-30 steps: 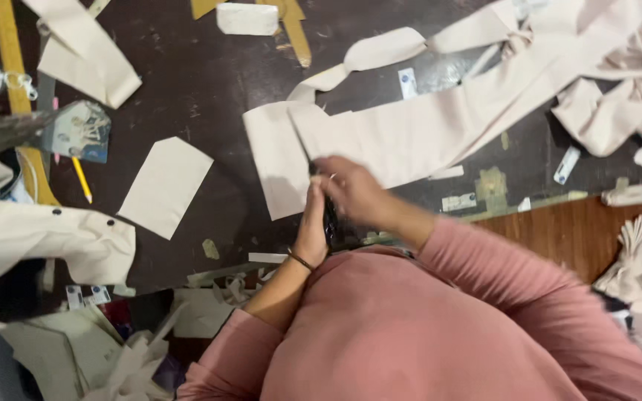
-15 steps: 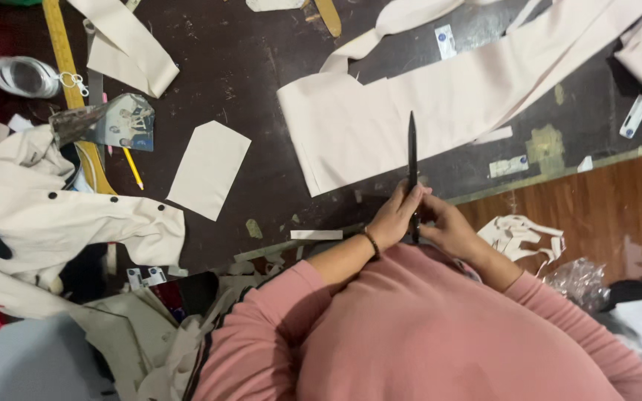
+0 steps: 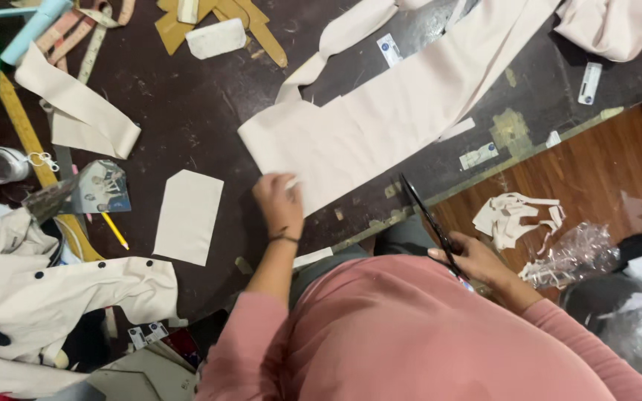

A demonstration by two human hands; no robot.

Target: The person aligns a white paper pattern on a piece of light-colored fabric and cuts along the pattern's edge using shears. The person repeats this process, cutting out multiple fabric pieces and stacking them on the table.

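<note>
My left hand (image 3: pixel 279 203) rests on the near corner of a long strip of pale pink fabric (image 3: pixel 380 122) that lies across the dark table (image 3: pixel 187 111), and its fingers pinch the fabric edge. My right hand (image 3: pixel 477 261) holds black scissors (image 3: pixel 429 219) by the handles, off the table's front edge; the blades are closed and point up toward the fabric. The scissors do not touch the fabric. My pink sleeves and torso fill the lower middle of the view.
A cut pale fabric piece (image 3: pixel 189 215) lies left of my left hand. A cream coat with dark buttons (image 3: pixel 46 289), a yellow ruler (image 3: pixel 35 160), a pencil (image 3: pixel 115 231), folded strips (image 3: pixel 76 111) and cardboard patterns (image 3: pixel 217 22) lie around. Scraps (image 3: pixel 514 219) and plastic (image 3: pixel 574 256) lie on the wooden floor.
My hands have come apart. The left hand moved onto the fabric corner. The right hand drew the scissors back to the right, off the table edge.
</note>
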